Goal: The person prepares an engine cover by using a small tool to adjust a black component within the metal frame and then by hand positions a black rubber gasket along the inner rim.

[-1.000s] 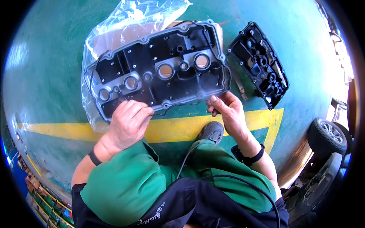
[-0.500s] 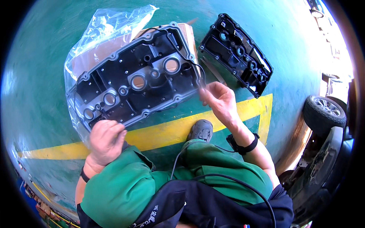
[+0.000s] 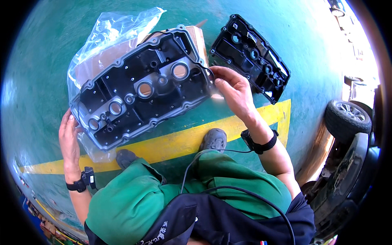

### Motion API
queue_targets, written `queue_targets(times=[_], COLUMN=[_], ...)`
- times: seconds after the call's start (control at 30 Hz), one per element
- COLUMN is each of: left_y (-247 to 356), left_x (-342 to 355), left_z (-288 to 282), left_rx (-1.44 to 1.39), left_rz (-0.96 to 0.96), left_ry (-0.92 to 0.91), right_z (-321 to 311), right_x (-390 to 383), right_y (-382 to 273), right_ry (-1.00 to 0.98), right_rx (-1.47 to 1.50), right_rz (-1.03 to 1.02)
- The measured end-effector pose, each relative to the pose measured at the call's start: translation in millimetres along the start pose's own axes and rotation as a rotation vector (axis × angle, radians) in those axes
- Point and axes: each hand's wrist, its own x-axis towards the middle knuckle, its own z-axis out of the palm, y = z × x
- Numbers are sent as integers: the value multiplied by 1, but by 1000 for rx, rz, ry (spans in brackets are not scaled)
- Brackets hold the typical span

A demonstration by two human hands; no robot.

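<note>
A large silver-rimmed black valve cover point(image 3: 134, 75), with round ports and a loose black rubber gasket along its edge, lies tilted over a cardboard box point(image 3: 195, 36) and clear plastic bag point(image 3: 104, 28). My left hand point(image 3: 70, 136) grips the cover's left end with fingers at the rim, partly hidden. My right hand point(image 3: 232, 92) pinches the gasket at the cover's right end. A smaller black valve cover point(image 3: 249, 55) lies on the floor at upper right, just beyond my right hand.
Green floor point(image 3: 41, 81) with a yellow painted stripe point(image 3: 167, 147) crosses beneath me, where my grey shoes point(image 3: 214, 139) stand. At right are a wheel point(image 3: 347, 118) and dark vehicle parts point(image 3: 339, 179). A black cable point(image 3: 261, 200) runs across my lap.
My left hand has moved leftward from the lower edge to the cover's left end. My right hand has moved up along the right end to the gasket.
</note>
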Motion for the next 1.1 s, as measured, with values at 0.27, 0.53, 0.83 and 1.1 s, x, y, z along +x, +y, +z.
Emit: queue_targets(times=[0.27,0.53,0.83,1.1], left_y=[-9,-7,-5,-33], left_x=[10,2,-43,-63], left_z=[2,-5,2,21], left_rx=[-145,67,-147,286], left_rz=[-50,-5,-131,184], left_ry=[-128,102,-244,62], right_z=[-4,10,8,9], right_x=[-2,-4,-35,-58], right_y=[-3,-17,-93,-162], right_ry=[-17,18,6,-314], right_rx=[79,-152,301,549], right_rz=[49,-32,-95,-373])
